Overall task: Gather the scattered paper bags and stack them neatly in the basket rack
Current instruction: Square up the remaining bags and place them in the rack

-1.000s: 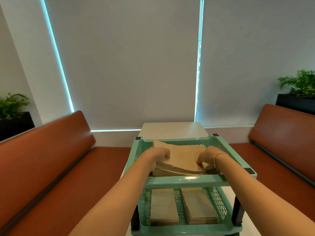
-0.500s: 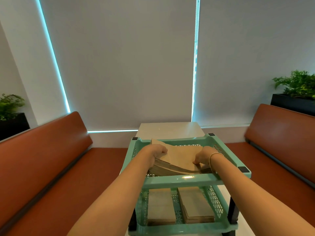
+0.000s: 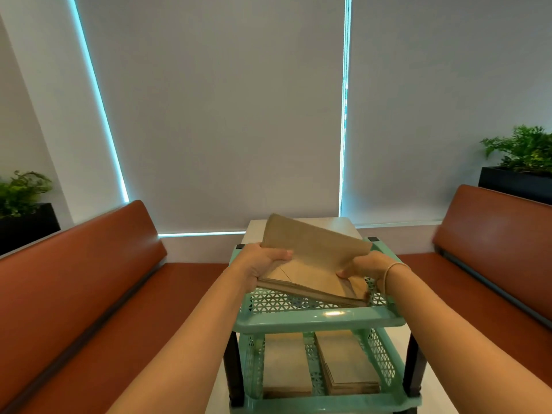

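Observation:
A thick stack of brown paper bags (image 3: 313, 258) is tilted over the top basket of the mint-green basket rack (image 3: 316, 319), its far edge raised, its near edge down inside the basket. My left hand (image 3: 263, 262) grips the stack's left edge. My right hand (image 3: 366, 265), with a thin bracelet at the wrist, grips the right edge. In the lower basket lie two flat piles of brown paper bags: one on the left (image 3: 285, 364) and one on the right (image 3: 348, 364).
The rack stands on a white table (image 3: 343, 225) between two orange-brown benches, left (image 3: 77, 282) and right (image 3: 493, 243). Grey blinds fill the wall behind. Potted plants sit behind each bench, left (image 3: 21, 192) and right (image 3: 522, 150).
Both hands have lifted the far edge of the bag stack up out of the top basket, so it now stands tilted higher than before.

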The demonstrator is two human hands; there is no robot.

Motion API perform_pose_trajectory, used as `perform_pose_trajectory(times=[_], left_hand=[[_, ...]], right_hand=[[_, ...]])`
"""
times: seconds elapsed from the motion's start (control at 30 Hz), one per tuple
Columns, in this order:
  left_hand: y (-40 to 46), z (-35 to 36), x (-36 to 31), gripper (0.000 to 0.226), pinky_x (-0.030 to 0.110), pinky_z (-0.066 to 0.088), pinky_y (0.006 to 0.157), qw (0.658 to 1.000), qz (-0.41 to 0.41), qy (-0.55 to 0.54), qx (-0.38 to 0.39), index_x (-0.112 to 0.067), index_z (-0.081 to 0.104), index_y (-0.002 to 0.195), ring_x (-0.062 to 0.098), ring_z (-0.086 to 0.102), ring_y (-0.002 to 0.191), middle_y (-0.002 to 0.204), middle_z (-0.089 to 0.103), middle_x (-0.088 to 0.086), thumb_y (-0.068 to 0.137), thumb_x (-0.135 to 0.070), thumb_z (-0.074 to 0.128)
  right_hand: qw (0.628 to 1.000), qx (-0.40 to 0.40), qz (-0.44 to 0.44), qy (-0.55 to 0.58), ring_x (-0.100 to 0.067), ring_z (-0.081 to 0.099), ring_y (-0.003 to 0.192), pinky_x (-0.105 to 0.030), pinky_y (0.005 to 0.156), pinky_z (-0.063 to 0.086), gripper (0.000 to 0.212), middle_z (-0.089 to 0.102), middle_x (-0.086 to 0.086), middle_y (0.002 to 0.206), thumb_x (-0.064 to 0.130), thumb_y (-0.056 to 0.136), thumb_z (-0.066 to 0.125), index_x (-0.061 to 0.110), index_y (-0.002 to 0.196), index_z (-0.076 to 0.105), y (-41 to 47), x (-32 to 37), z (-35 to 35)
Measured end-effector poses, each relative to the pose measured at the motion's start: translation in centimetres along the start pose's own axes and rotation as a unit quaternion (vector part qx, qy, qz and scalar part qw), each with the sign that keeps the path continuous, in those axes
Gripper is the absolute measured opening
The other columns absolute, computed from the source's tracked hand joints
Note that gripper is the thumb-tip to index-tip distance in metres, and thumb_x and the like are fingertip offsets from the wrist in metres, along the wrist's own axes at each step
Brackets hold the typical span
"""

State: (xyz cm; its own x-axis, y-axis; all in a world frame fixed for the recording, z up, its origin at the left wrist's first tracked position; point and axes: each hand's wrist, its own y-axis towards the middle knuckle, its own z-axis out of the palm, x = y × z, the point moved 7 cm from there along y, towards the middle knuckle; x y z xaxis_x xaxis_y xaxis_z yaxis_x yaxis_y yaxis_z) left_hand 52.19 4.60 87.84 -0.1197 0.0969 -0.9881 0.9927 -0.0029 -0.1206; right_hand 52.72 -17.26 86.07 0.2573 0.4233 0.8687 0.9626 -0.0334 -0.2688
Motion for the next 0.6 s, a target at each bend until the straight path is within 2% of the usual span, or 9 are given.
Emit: perform_pose_trajectory(times=[0.07, 0.1, 0.2, 0.3, 0.37, 0.43, 0.53, 0.6], left_hand=[[-0.2, -0.6, -0.6, 0.042, 0.033, 0.051, 0.086, 0.999, 0.033, -0.038, 0.012, 0.000, 0.059, 0.119, 0.022, 0.063, 0.088, 0.102, 0.067, 0.012, 0.078, -0.003, 0.070], [-0.4, -0.8, -0.7, 0.043, 0.038, 0.050, 0.087, 0.997, 0.044, -0.059, 0.018, -0.001, 0.058, 0.120, 0.024, 0.063, 0.086, 0.099, 0.067, 0.012, 0.078, -0.002, 0.069], [-0.6, -0.9, -1.2, 0.044, 0.041, 0.050, 0.090, 0.992, 0.075, -0.099, 0.028, -0.003, 0.055, 0.120, 0.027, 0.062, 0.091, 0.100, 0.066, 0.012, 0.078, 0.002, 0.068], [-0.4, -0.8, -1.1, 0.054, 0.029, 0.053, 0.084, 0.992, 0.110, -0.060, 0.019, -0.003, 0.053, 0.124, 0.025, 0.059, 0.104, 0.112, 0.065, 0.012, 0.074, 0.007, 0.071], [-0.2, -0.6, -0.3, 0.062, 0.023, 0.055, 0.075, 0.994, 0.097, -0.050, 0.009, -0.004, 0.051, 0.126, 0.024, 0.059, 0.107, 0.117, 0.064, 0.013, 0.070, 0.011, 0.073], [-0.2, -0.5, 0.3, 0.066, 0.030, 0.056, 0.080, 0.996, 0.076, -0.052, -0.009, -0.004, 0.048, 0.125, 0.026, 0.058, 0.108, 0.115, 0.063, 0.013, 0.067, 0.016, 0.073], [0.3, -0.8, 0.8, 0.079, 0.043, 0.047, 0.099, 0.997, 0.053, -0.029, -0.047, -0.010, 0.039, 0.131, 0.027, 0.055, 0.113, 0.118, 0.059, 0.010, 0.065, 0.009, 0.077], [0.4, -0.9, 0.9, 0.092, 0.047, 0.044, 0.102, 0.997, 0.047, -0.034, -0.052, -0.012, 0.034, 0.137, 0.029, 0.054, 0.116, 0.123, 0.057, 0.011, 0.061, 0.004, 0.082]], right_hand=[[0.989, 0.044, -0.018, 0.142, -0.028, 0.059, 0.089, -0.042, 0.080, 0.049, 0.024, 0.063, -0.011, 0.098, -0.005, 0.075, 0.069, 0.005, 0.095, 0.059, -0.2, 0.3, 0.1], [0.976, 0.070, -0.027, 0.203, -0.029, 0.061, 0.086, -0.043, 0.076, 0.051, 0.027, 0.065, -0.012, 0.094, -0.008, 0.074, 0.067, 0.005, 0.095, 0.060, -0.3, 0.5, 0.3], [0.953, 0.071, -0.091, 0.279, -0.032, 0.062, 0.089, -0.040, 0.072, 0.053, 0.035, 0.066, -0.014, 0.093, -0.016, 0.069, 0.064, 0.004, 0.099, 0.061, -0.1, 1.3, -0.3], [0.954, 0.011, -0.140, 0.266, -0.036, 0.061, 0.098, -0.037, 0.072, 0.054, 0.057, 0.066, -0.019, 0.102, -0.015, 0.054, 0.071, -0.002, 0.109, 0.059, 0.0, 1.8, -1.1], [0.957, -0.022, -0.144, 0.249, -0.033, 0.061, 0.095, -0.036, 0.069, 0.053, 0.048, 0.066, -0.018, 0.100, -0.019, 0.057, 0.070, -0.002, 0.101, 0.062, 0.0, 1.4, -1.4], [0.964, -0.040, -0.139, 0.224, -0.027, 0.060, 0.087, -0.033, 0.065, 0.050, 0.038, 0.066, -0.015, 0.093, -0.022, 0.060, 0.068, 0.002, 0.090, 0.063, -0.2, 0.9, -1.3], [0.971, -0.038, -0.136, 0.192, -0.026, 0.059, 0.089, -0.033, 0.067, 0.049, 0.040, 0.067, -0.011, 0.093, -0.018, 0.062, 0.069, 0.006, 0.094, 0.064, -0.4, 0.5, -0.5], [0.973, -0.033, -0.135, 0.185, -0.023, 0.057, 0.086, -0.033, 0.067, 0.048, 0.036, 0.065, -0.009, 0.090, -0.019, 0.065, 0.065, 0.010, 0.087, 0.063, -0.5, 0.5, -0.1]])
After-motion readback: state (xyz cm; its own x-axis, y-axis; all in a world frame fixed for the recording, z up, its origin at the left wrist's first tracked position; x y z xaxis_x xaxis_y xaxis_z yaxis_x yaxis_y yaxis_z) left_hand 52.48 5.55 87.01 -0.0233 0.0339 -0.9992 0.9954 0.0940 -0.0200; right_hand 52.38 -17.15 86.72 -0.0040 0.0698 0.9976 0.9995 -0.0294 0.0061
